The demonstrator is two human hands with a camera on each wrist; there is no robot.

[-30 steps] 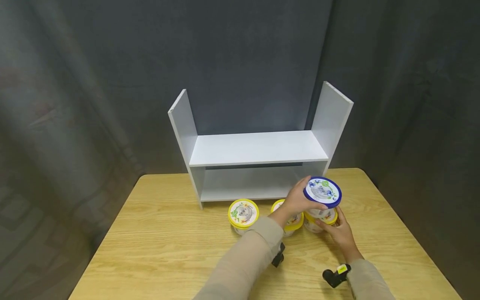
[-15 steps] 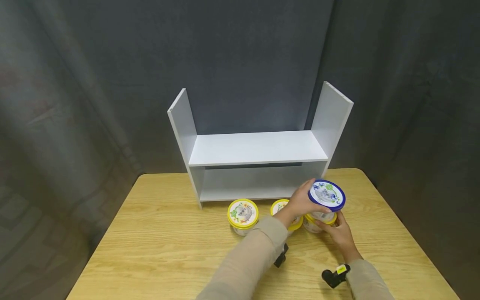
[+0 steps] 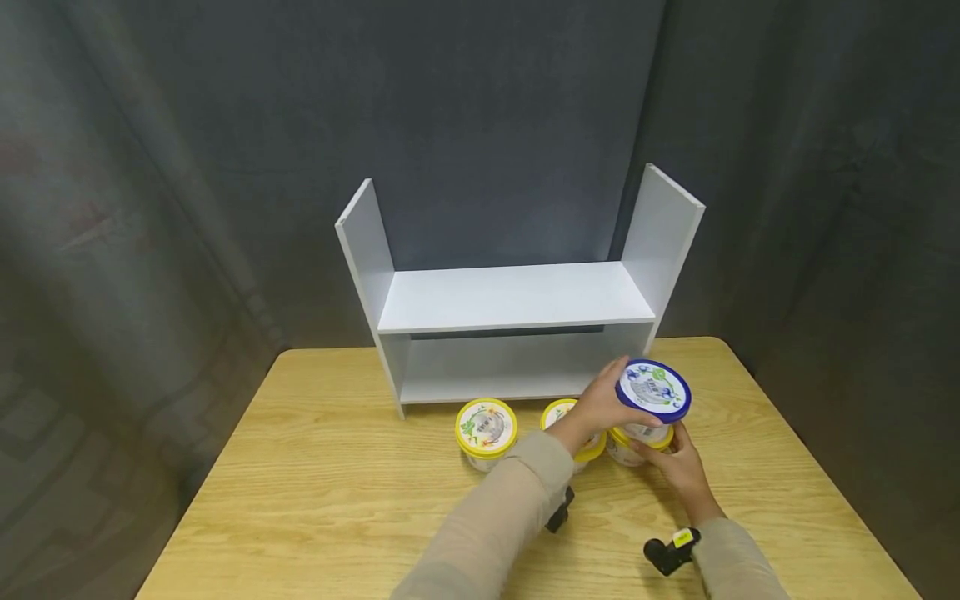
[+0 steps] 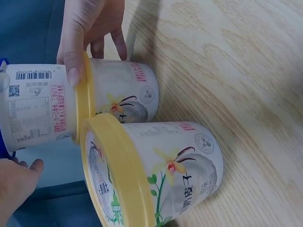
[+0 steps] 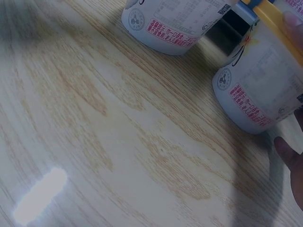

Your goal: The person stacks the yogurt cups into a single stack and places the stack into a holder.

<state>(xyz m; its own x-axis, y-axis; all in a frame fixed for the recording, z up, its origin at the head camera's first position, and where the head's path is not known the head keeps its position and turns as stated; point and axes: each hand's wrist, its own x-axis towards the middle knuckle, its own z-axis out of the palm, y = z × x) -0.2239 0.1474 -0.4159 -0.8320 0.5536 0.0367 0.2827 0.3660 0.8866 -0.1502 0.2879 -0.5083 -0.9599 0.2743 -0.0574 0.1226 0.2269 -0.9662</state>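
My left hand (image 3: 609, 402) grips a white tub with a dark blue lid (image 3: 654, 388) by its lid, thumb on the near side. The blue-lidded tub (image 4: 35, 101) is stacked upright on a yellow-lidded tub (image 4: 120, 78). My right hand (image 3: 678, 471) holds that lower tub, its thumb at the yellow lid in the left wrist view and its fingers round the far side. Another yellow-lidded tub (image 4: 177, 175) stands just left of it, partly hidden under my left wrist in the head view. Further left stands a third yellow-lidded tub (image 3: 486, 429).
A white two-level shelf (image 3: 517, 296) stands behind the tubs on the wooden table (image 3: 322, 492). Dark grey curtains (image 3: 517, 125) hang round the back and sides. Black wrist cameras (image 3: 670, 552) jut out from both sleeves.
My left hand has moved slightly right and down, bringing the blue-lidded tub onto the yellow-lidded one. Over the last half second almost nothing moves. My right hand stays at the lower tub.
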